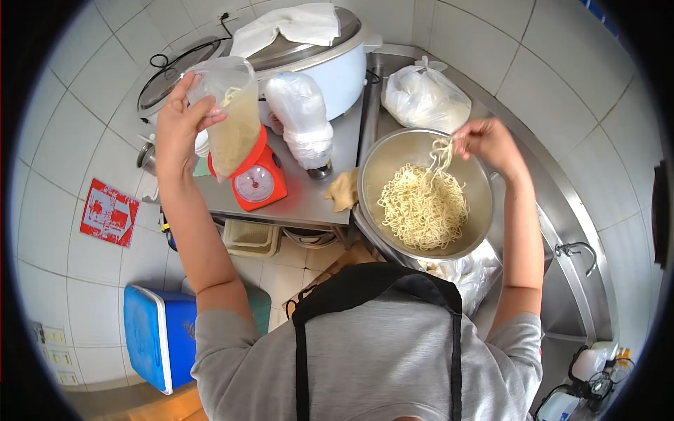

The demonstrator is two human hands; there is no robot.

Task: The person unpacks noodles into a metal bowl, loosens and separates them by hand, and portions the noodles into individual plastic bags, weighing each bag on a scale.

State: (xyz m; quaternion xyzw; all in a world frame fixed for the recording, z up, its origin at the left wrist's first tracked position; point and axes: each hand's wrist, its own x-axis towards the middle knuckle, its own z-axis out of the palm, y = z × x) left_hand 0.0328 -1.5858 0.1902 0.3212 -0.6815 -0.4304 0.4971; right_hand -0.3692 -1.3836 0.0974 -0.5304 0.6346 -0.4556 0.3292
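Note:
A clear plastic bag (237,133) with noodles inside hangs from my left hand (186,116), whose fingers pinch its upper edge. The bag is over or against the red scale (267,181); whether it rests there I cannot tell. My right hand (486,142) is closed on a few noodle strands (441,154) at the right rim of a large metal bowl (369,200). Those strands hang down toward a heap of pale noodles (423,207) in the bowl.
Behind the scale stand a wrapped bottle (302,119) and a large white cooker (337,91) with a cloth on its lid. A tied plastic bag (427,97) lies behind the bowl. A brown cloth (342,191) touches the bowl's left side. A blue cooler (158,337) stands lower left.

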